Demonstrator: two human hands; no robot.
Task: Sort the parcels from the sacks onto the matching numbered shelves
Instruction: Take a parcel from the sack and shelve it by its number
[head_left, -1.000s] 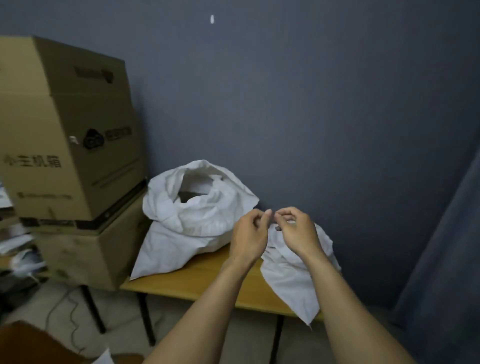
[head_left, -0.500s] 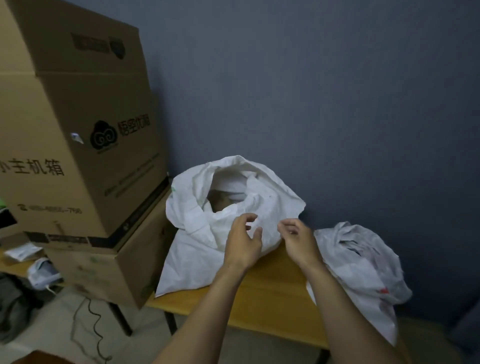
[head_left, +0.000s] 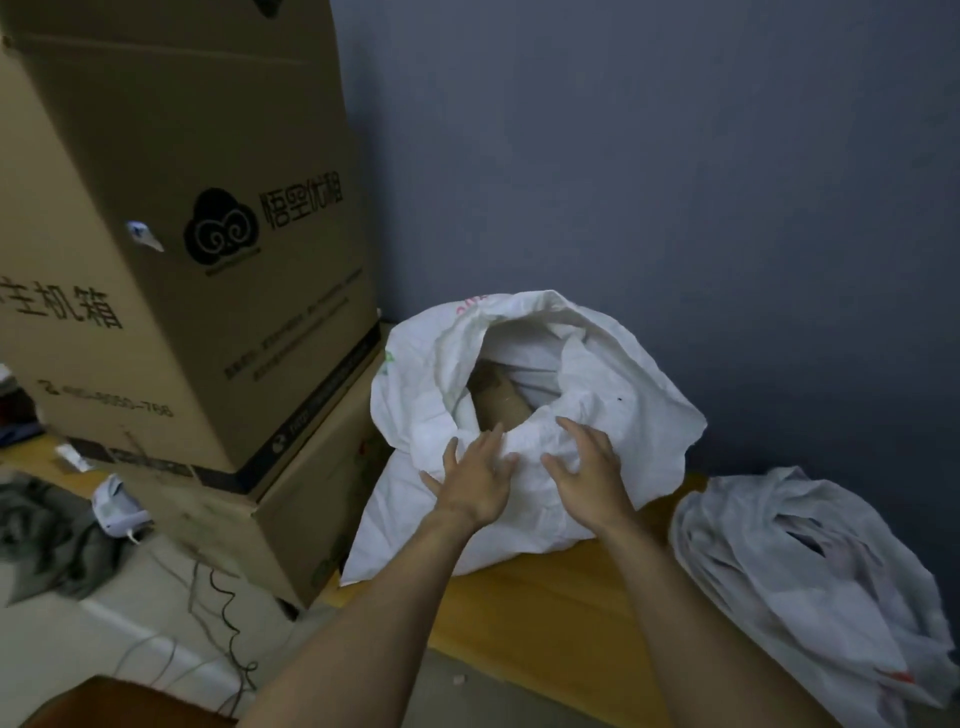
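Far to the left of both grips, two big cardboard boxes (head_left: 182, 234) stand stacked, the upper one printed with a cloud mark, and cables (head_left: 223, 613) trail over the floor below them. Just right of the boxes, the open sack (head_left: 634, 415) sits on the left end of the desk (head_left: 545, 597), its mouth rolled wide. Down inside that mouth, just beyond both grips, a brown parcel (head_left: 498, 405) shows; I can make out no number on it from where I stand.

The left grip (head_left: 475, 480) lies on the sack's near lip, fingers straight and a little fanned, holding nothing. The right grip (head_left: 592, 470), just beside it, is spread with its fingers lightly bent over the crumpled cloth, touching it or very nearly, and pinching nothing that I can see. Well to the right of both, a second sack (head_left: 805, 571) slumps limp over the desk's edge.

To my eye the step in hand is getting into the first sack; no parcel is out yet. Next, I would say, one grip should press or hold the lip down while the other reaches past it, closes round the brown parcel, lifts it clear of the cloth and turns it to find its number. No shelves are in sight from this spot.
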